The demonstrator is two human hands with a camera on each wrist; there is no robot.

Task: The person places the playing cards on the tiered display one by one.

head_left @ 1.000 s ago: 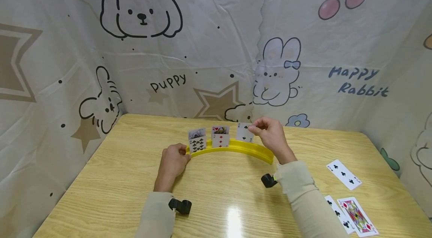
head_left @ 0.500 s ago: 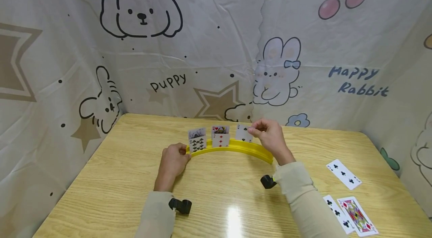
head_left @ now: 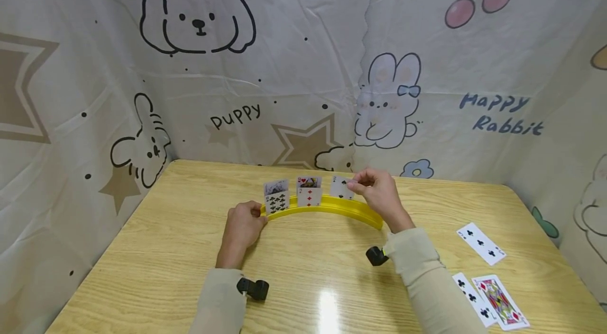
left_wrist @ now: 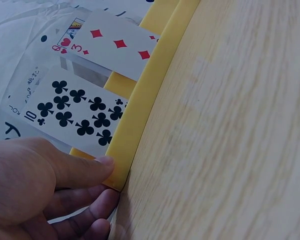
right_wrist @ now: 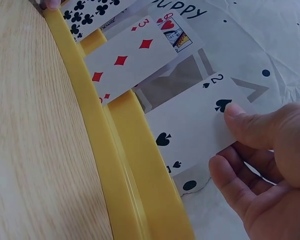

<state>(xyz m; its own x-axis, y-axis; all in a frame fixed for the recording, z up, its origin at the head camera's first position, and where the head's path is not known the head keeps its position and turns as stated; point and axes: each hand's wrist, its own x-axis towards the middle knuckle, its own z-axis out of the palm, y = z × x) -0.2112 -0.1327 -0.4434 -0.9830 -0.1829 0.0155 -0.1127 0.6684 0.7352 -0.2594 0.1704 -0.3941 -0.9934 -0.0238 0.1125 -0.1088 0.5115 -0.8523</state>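
A curved yellow card holder stands on the table. My left hand grips its left end, thumb on the front and fingers beneath and behind. My right hand pinches a two of spades by its right edge. That card is upright, its lower edge at the holder's back wall. Upright in the holder are a ten of clubs with a joker behind it, and a three of diamonds with a queen of hearts behind it.
On the table at the right lie a three of clubs, another clubs card and a red-suited face card overlapping it. A patterned cloth hangs behind the table.
My right hand has lowered the two of spades slightly and shifted it a little to the left. My left hand keeps its grip on the holder's end.
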